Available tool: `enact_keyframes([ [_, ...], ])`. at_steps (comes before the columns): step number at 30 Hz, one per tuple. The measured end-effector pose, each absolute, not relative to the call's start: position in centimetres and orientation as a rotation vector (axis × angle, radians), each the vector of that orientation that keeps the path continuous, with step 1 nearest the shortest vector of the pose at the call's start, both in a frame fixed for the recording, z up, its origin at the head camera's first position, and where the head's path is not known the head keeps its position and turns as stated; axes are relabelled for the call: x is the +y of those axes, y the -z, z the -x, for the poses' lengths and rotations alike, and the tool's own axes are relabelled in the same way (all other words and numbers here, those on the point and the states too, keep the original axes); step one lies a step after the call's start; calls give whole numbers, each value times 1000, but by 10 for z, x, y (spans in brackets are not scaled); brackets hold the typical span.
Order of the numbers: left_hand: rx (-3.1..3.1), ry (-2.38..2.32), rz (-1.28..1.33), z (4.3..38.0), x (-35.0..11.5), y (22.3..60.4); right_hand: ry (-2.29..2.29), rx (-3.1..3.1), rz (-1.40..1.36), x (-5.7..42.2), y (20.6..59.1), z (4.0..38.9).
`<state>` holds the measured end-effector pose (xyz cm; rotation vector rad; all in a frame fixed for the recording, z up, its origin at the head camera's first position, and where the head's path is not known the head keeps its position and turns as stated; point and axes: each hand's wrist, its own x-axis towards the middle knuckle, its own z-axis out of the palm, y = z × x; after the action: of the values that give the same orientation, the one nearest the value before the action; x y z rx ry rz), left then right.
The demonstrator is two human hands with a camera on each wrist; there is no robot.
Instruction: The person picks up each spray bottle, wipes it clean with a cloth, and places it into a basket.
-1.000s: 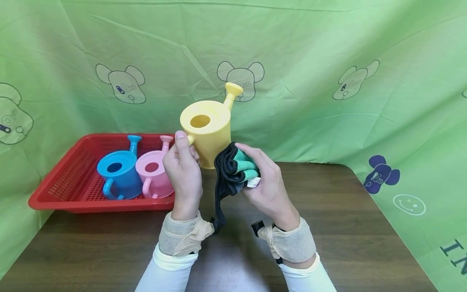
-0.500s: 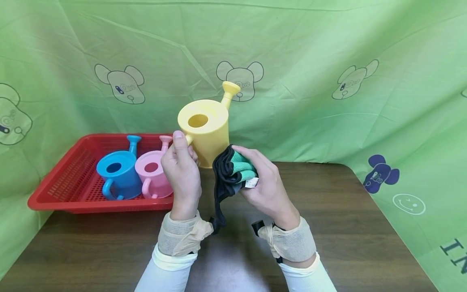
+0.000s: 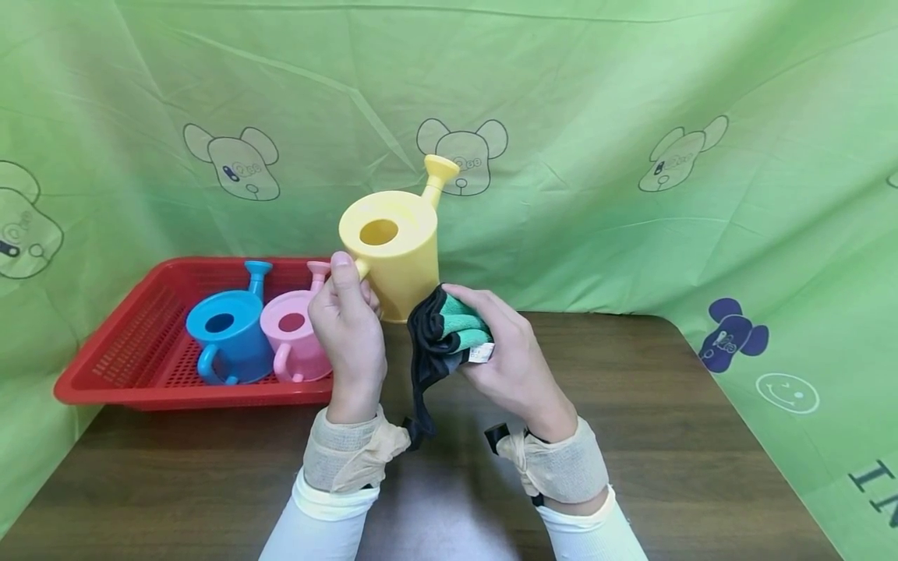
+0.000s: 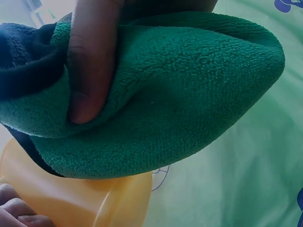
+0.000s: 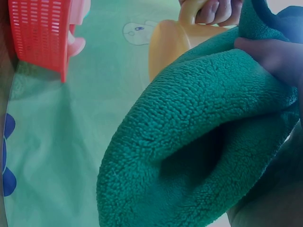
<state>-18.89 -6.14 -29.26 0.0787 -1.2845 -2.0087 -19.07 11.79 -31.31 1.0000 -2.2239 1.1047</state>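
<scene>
A yellow watering can [image 3: 403, 269] hangs upright above the back of the table, its spout pointing up and to the right. My left hand [image 3: 353, 335] grips it by the handle, thumb on top. Just right of the can, my right hand [image 3: 515, 351] holds a bunched green towel [image 3: 463, 321] with black edging and a white tag. The towel's edge overlaps the can's lower right side in the head view. In the left wrist view, a finger presses into the green towel [image 4: 189, 94]. The right wrist view shows the towel [image 5: 156, 137] in front of the yellow can [image 5: 165, 45].
On the left stands a red perforated basket [image 3: 105, 362]. It holds a blue watering can [image 3: 242, 347] and a pink watering can [image 3: 309, 343], both upright. Behind the brown wooden table [image 3: 631, 436] hangs a green printed cloth [image 3: 596, 195].
The yellow can has shifted slightly left and up, with my left hand on its handle. My right hand and the towel have moved slightly left and down.
</scene>
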Motion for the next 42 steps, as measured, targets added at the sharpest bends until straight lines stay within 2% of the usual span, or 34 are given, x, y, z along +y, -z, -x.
enact_keyframes([
  [29,-1274,2006,-51,191,-63,294,-1067,-2342,-985,119,312,190],
  [42,-1314,2036,-117,191,-66,293,-1055,-2369,-976,126,308,189],
])
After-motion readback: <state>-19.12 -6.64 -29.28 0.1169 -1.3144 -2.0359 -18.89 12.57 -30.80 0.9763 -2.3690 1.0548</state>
